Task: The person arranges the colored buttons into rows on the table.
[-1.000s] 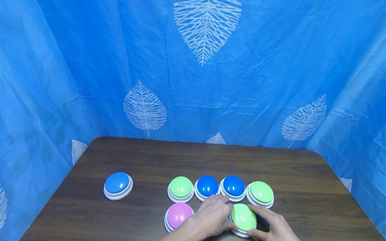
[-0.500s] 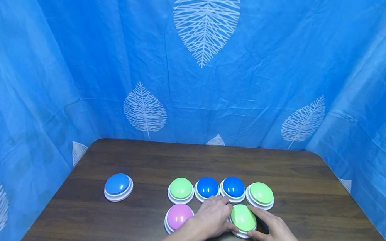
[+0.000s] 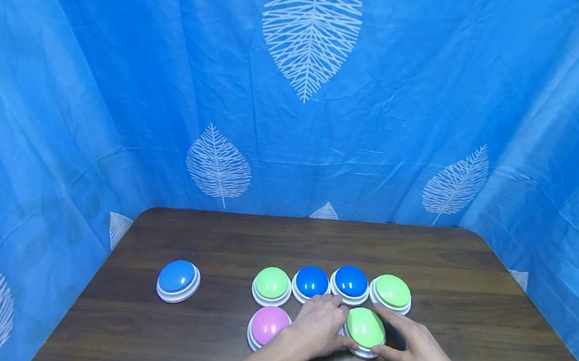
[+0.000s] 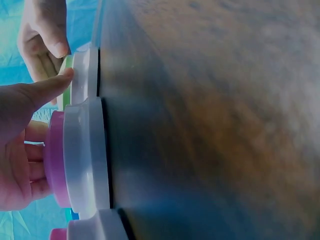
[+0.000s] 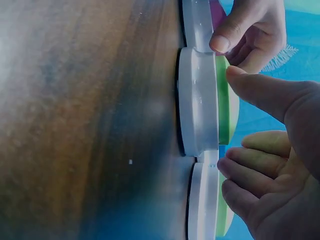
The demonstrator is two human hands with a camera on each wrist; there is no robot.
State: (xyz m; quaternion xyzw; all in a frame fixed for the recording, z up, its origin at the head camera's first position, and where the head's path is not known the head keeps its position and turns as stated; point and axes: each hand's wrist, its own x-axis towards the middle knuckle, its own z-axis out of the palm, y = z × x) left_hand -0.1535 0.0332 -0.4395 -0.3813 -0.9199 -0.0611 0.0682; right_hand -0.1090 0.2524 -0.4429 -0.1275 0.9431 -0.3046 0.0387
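Note:
Seven dome push buttons on white bases show in the head view. My left hand [image 3: 321,325] reaches over a pink button [image 4: 57,160], which it covers in the head view. Its fingers bend behind that dome, and its thumb lies where the pink and green bases meet. Around the front green button [image 3: 365,328] my right hand [image 3: 412,340] has its thumb at the near edge and a finger at the far right edge. In the right wrist view, this thumb touches the green dome [image 5: 225,107]. Another pink button [image 3: 269,324] sits left of the covered one.
Behind the hands runs a back row: a green button [image 3: 272,282], two blue buttons [image 3: 312,281] and another green button [image 3: 392,291]. A lone blue button [image 3: 176,276] sits at the left of the brown table [image 3: 127,341]. Blue leaf-print cloth [image 3: 405,76] surrounds it.
Both hands keep nearly the same pose around the pink and green buttons. The head view has shifted very slightly; no button visibly changes place on the table.

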